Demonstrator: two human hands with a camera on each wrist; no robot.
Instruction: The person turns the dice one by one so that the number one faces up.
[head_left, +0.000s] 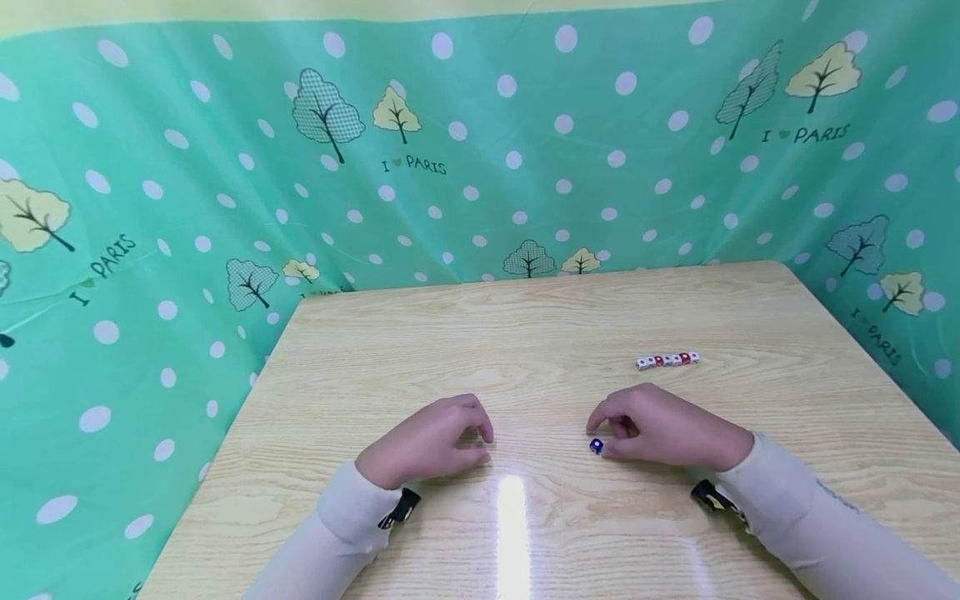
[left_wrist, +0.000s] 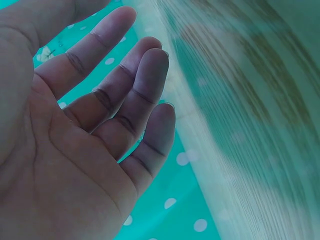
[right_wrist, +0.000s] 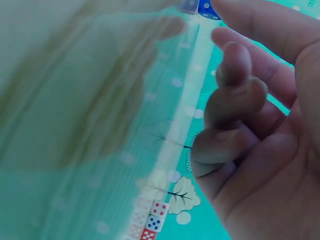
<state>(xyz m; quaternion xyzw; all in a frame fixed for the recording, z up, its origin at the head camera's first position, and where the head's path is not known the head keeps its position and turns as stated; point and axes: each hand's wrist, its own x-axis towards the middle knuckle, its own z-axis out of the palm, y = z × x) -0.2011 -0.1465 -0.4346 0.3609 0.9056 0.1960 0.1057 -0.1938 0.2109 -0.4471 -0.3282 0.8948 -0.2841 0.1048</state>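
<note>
A small blue die [head_left: 596, 446] with white pips sits on the table in front of my right hand [head_left: 667, 429]. The thumb tip is right at the die, while the index fingertip stands a little apart from it. In the right wrist view the blue die [right_wrist: 209, 10] shows at the top edge by the thumb, and the other fingers bend loosely toward the palm. My left hand [head_left: 431, 442] rests at the table's middle left, fingers relaxed and slightly bent. Nothing lies in its bare palm [left_wrist: 65, 165] in the left wrist view.
Beyond my right hand, white and red dice [head_left: 667, 361] stand in a straight row. The wooden table [head_left: 450, 333] has a glossy surface with a bright light reflection near the front. A green dotted curtain [head_left: 510, 167] hangs behind it and along its sides.
</note>
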